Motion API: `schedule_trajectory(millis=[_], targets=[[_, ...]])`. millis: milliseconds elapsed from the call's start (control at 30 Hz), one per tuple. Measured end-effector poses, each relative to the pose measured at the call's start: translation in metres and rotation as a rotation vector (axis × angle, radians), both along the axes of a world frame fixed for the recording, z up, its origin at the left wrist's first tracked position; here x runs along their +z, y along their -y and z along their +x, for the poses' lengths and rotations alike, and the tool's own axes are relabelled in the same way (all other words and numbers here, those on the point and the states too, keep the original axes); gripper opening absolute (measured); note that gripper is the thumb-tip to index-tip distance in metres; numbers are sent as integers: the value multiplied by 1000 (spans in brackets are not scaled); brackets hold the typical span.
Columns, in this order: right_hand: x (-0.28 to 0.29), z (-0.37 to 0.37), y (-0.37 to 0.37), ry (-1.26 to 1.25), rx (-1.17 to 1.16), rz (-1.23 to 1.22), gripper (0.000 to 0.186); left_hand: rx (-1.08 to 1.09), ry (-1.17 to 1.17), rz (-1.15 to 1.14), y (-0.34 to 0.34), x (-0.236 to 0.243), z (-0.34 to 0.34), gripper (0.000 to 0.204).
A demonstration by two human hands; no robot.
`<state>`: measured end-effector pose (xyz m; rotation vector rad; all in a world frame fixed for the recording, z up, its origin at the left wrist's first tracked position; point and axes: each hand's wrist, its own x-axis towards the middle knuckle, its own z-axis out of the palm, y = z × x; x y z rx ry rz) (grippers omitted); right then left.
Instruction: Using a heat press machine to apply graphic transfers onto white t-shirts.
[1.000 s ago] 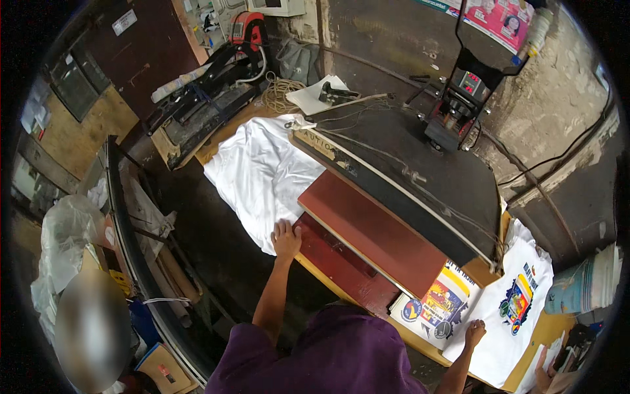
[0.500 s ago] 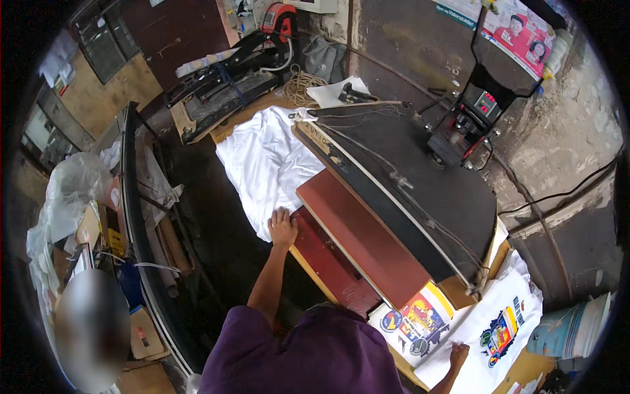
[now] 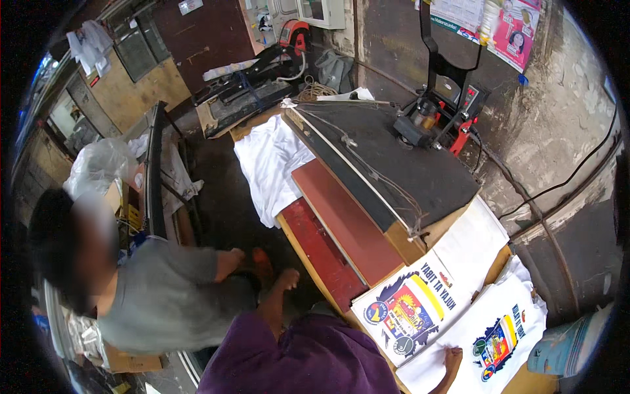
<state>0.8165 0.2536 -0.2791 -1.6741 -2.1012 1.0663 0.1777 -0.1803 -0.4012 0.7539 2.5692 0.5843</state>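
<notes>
In the head view, the left hand (image 3: 287, 279) hangs in the air just off the near corner of the red press platen (image 3: 326, 253), fingers loosely curled and holding nothing. The right hand (image 3: 453, 358) lies flat on a white printed shirt (image 3: 505, 331) at the lower right, fingers spread on the cloth and gripping nothing.

No box or bin stands near the hands. A clear plastic bag (image 3: 98, 167) bulges at the left; what is in it cannot be told.

The big heat press (image 3: 387, 164) fills the middle, its dark top plate raised over the brown lower bed (image 3: 344, 220). A printed transfer sheet (image 3: 410, 305) sticks out from under its near edge, just beside the shirt. The dark floor gap left of the press is narrow, and another person in a grey shirt (image 3: 164, 299) crouches in it.

Counted: two colour prints, one plain white shirt (image 3: 272, 164) draped over the far-left table edge, two smaller presses (image 3: 440, 108) behind.
</notes>
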Motion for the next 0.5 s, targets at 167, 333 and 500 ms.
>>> schedule_trajectory(millis=[167,333,500], targets=[[68,-26,6,302,111,-128,23,-371,567,-381,-13,1,108,26],[79,-23,6,577,31,-325,32,-442,488,-327,-14,11,135,33],[66,-52,-11,732,120,-305,41,-270,511,-449,18,9,124,32]])
